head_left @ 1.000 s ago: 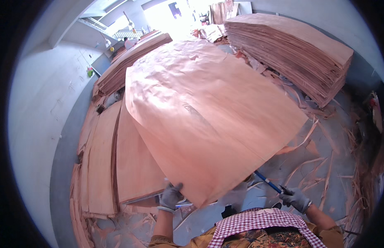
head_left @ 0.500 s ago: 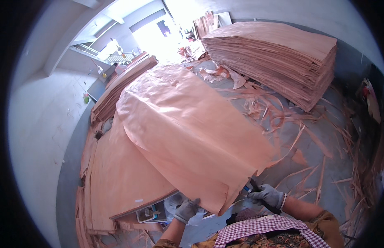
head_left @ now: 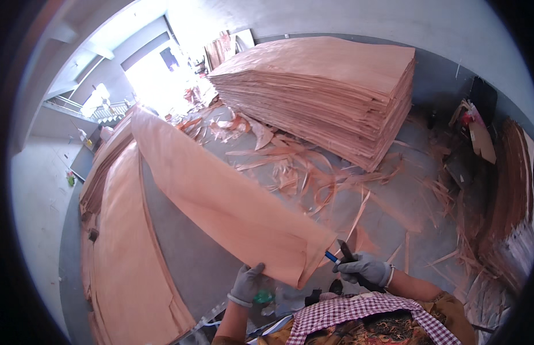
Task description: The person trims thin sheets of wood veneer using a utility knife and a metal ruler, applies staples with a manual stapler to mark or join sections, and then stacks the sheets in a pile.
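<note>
A long sheet of orange-brown wood veneer (head_left: 232, 201) stretches from my waist toward the far left, raised off the floor and curled along its length. My gloved left hand (head_left: 247, 284) grips its near edge, thumb on top. At the sheet's right near corner, my gloved right hand (head_left: 364, 270) is closed around a long dark tool (head_left: 346, 250), probably a knife, and a blue pen-like stick (head_left: 331, 256). Whether the right fingers also pinch the sheet cannot be made out. To the left lies a stack of veneer (head_left: 126, 247).
A tall veneer stack (head_left: 313, 98) stands across the floor, with curly veneer scraps (head_left: 295, 172) strewn before it. More sheets (head_left: 505, 201) lean upright at the right wall. Another stack (head_left: 108, 146) lies far left, near a bright doorway (head_left: 152, 69).
The veneer sheet has moved right off the left stack, baring grey floor between them. It looks narrower and more folded. My view has turned right; both hands keep their hold.
</note>
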Available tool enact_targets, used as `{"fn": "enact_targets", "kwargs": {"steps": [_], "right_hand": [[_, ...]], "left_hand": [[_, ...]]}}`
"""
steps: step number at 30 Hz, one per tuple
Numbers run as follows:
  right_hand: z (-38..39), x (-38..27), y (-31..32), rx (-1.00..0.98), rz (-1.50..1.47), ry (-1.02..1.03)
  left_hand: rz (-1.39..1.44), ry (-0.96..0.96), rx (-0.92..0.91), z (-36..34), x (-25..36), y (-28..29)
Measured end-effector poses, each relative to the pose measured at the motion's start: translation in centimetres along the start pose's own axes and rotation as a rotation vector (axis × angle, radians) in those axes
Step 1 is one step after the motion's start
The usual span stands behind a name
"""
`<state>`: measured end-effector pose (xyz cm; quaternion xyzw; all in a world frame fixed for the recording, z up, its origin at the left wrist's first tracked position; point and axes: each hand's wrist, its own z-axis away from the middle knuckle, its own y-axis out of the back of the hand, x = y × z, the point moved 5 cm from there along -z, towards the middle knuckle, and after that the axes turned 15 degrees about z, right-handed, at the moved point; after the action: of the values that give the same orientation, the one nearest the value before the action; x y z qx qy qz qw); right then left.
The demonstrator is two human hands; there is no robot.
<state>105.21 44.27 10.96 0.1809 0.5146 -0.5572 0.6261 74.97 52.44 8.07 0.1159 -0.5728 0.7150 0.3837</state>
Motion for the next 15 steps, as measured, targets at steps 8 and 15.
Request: {"fn": "enact_targets", "kwargs": {"steps": [8, 15], "right_hand": [[2.4, -9.6, 17.9, 0.202, -0.034, 0.054], [4.1, -21.7, 37.6, 0.472, 0.155, 0.106]], "left_hand": [[-0.094, 0.106, -0.07, -18.6, -7.5, -16.2], [-0.346, -0.301, -0.124, -32.6, -12.9, -30.3]]}}
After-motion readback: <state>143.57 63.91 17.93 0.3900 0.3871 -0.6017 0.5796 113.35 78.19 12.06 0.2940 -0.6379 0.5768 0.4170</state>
